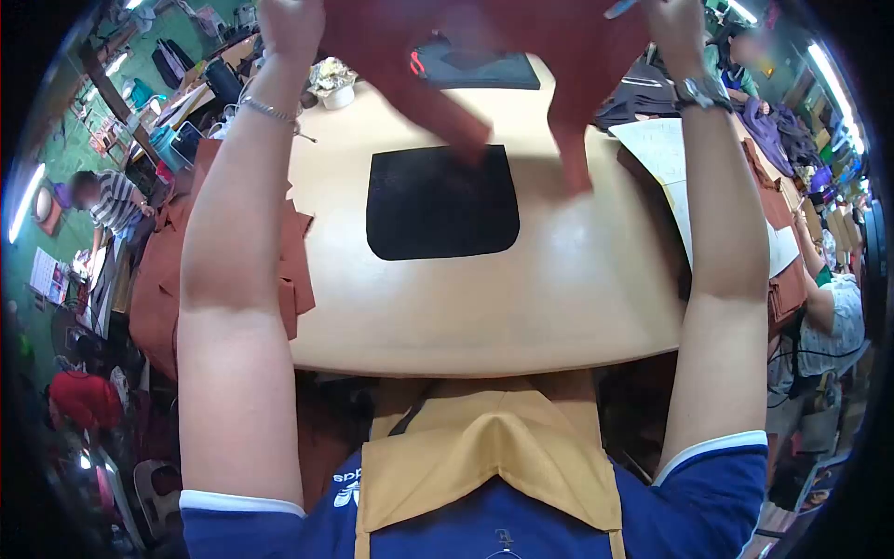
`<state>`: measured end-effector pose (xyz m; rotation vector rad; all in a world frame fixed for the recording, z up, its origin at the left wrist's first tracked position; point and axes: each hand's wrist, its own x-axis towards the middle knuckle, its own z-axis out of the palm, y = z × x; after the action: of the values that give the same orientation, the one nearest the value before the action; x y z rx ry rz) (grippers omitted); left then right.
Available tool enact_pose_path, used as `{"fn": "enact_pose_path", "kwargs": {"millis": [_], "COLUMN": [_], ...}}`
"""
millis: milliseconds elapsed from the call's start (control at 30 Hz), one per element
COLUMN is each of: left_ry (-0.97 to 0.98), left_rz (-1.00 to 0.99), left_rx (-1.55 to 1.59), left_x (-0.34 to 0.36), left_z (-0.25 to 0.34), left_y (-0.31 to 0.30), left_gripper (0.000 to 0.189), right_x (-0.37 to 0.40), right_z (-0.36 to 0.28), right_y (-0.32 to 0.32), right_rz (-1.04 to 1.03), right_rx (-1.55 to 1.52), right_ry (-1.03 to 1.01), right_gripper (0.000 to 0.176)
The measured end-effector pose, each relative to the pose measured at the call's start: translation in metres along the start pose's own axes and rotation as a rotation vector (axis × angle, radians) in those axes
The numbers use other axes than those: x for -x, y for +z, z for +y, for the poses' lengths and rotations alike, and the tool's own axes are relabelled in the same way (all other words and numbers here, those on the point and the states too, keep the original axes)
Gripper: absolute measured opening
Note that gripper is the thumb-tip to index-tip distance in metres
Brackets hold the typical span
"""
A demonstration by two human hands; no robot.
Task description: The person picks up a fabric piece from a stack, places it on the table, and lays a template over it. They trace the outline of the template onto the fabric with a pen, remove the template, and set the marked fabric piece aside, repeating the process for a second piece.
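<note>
A reddish-brown piece of fabric (pixel 582 70) is held up over the far part of the table, blurred, with two narrow ends hanging down. My left hand (pixel 291 26), at the top edge of the view, is closed on its left side. At the upper right my right hand (pixel 672 37) grips its other side; a small blue thing (pixel 619 8) shows beside those fingers, too cut off to name. Below the fabric, a flat black pocket-shaped piece (pixel 442 210) with rounded near corners lies on the light table (pixel 503 312).
Reddish-brown fabric is piled at left (pixel 296 275) and right (pixel 787 284). Pale pattern sheets (pixel 652 149) lie by my right arm. A white flower pot (pixel 336 96) and a dark mat (pixel 494 74) sit at the back. Other people (pixel 119 200) work on both sides.
</note>
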<state>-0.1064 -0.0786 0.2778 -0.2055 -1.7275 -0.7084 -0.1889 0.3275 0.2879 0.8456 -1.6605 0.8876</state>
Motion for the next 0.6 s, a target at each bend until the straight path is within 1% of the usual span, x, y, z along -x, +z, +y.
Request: {"fn": "enact_pose_path", "kwargs": {"millis": [33,133,167,200,233,267,300,333,367,400,433,467,600], "left_ry": [0.077,0.198,0.199,0.205,0.115,0.101,0.019,-0.02,-0.066,-0.141,-0.163,-0.209,-0.18], "left_rz": [0.069,-0.036,-0.117,-0.174,-0.281,-0.354,-0.39,-0.45,-0.537,-0.618,-0.679,-0.738,-0.806], "left_rx": [0.14,0.013,-0.015,0.027,-0.027,0.004,0.04,0.15,0.11,0.031,0.005,0.0,-0.069], "left_x": [0.006,0.053,0.081,0.108,0.14,0.17,0.205,0.237,0.258,0.278,0.295,0.304,0.325], "left_z": [0.012,0.001,0.013,0.009,-0.01,-0.011,-0.021,-0.038,-0.03,-0.022,-0.022,-0.013,0.011], "left_y": [-0.004,-0.025,-0.034,-0.035,-0.038,-0.042,-0.043,-0.045,-0.054,-0.064,-0.071,-0.08,-0.108], "left_gripper": [0.015,0.021,0.018,0.014,0.013,0.011,0.009,0.014,0.016,0.015,0.015,0.014,0.014], "right_x": [0.005,0.047,0.071,0.097,0.124,0.154,0.184,0.211,0.236,0.261,0.285,0.296,0.326], "right_z": [-0.002,-0.011,-0.022,-0.033,-0.04,-0.038,-0.044,-0.041,-0.042,-0.048,-0.049,-0.061,-0.087], "right_y": [-0.008,-0.032,-0.035,-0.034,-0.028,-0.027,-0.026,-0.027,-0.027,-0.031,-0.031,-0.035,-0.05], "right_rz": [0.063,-0.093,-0.123,-0.152,-0.177,-0.236,-0.303,-0.429,-0.401,-0.524,-0.526,-0.569,-0.651], "right_rx": [-0.088,0.155,0.216,0.277,-0.018,-0.023,-0.051,0.007,0.011,0.144,0.111,0.086,0.05], "right_ry": [-0.169,0.048,0.056,0.062,0.118,0.14,0.276,0.31,0.207,0.263,0.245,0.309,0.357], "right_gripper": [0.02,0.023,0.019,0.015,0.016,0.022,0.021,0.018,0.015,0.014,0.013,0.013,0.015]}}
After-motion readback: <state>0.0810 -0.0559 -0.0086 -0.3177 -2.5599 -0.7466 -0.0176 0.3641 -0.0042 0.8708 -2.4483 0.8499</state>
